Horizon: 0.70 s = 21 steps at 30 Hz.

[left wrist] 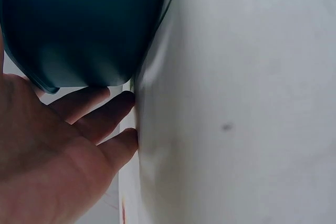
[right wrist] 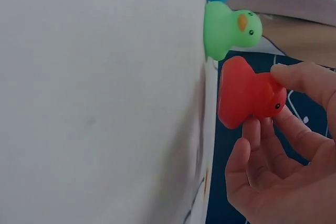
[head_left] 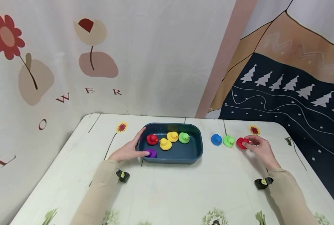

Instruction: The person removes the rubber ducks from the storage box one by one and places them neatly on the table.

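The right hand (head_left: 264,153) pinched a red duck (right wrist: 239,95) by its head, between thumb and fingertips, its base seemingly just off the desk (head_left: 178,190). That hold looked narrow; the rounded head could slip out if the pinch loosened. Just beside it stood a green duck (head_left: 228,141), then a blue duck (head_left: 216,139); a sideways swing of the held one could knock its neighbour over.

The left hand (head_left: 129,150) lay spread around the left end of a dark blue tray (head_left: 181,157), gripping no duck. Its thumb reached over the near rim beside a purple duck (head_left: 152,153); whether they touched, I could not tell. Too firm a push there might slide the tray or tip that duck. Farther in sat another red duck (head_left: 152,139), two yellow ducks (head_left: 165,144) and another green duck (head_left: 184,137).
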{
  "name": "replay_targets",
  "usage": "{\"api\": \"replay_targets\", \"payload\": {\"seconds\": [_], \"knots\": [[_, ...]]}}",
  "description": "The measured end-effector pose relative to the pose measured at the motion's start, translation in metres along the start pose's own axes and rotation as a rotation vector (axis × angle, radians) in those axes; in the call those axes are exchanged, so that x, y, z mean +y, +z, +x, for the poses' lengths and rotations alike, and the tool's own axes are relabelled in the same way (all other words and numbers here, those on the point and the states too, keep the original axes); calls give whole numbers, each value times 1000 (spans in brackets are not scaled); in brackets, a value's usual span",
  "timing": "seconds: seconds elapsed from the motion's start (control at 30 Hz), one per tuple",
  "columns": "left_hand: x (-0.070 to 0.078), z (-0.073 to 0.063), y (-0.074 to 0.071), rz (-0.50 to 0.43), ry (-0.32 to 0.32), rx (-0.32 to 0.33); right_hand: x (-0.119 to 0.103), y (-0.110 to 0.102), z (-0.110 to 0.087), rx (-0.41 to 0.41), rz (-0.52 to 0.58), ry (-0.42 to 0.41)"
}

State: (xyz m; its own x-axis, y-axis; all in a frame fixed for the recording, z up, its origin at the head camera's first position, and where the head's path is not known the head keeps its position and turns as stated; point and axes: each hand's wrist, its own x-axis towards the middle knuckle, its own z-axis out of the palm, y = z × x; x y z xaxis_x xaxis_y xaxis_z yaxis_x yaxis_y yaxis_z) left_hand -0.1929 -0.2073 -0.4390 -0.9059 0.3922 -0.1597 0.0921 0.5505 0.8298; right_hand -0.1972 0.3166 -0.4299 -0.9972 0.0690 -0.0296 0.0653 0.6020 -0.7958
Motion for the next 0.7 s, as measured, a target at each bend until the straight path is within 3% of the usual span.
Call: {"api": "replay_targets", "payload": {"seconds": [0.27,0.7], "knots": [[0,-2,2,-7,-2,3,4,5,12,-11,-17,19],[0,0,0,28,-14,16,0,8,13,-34,-25,44]]}}
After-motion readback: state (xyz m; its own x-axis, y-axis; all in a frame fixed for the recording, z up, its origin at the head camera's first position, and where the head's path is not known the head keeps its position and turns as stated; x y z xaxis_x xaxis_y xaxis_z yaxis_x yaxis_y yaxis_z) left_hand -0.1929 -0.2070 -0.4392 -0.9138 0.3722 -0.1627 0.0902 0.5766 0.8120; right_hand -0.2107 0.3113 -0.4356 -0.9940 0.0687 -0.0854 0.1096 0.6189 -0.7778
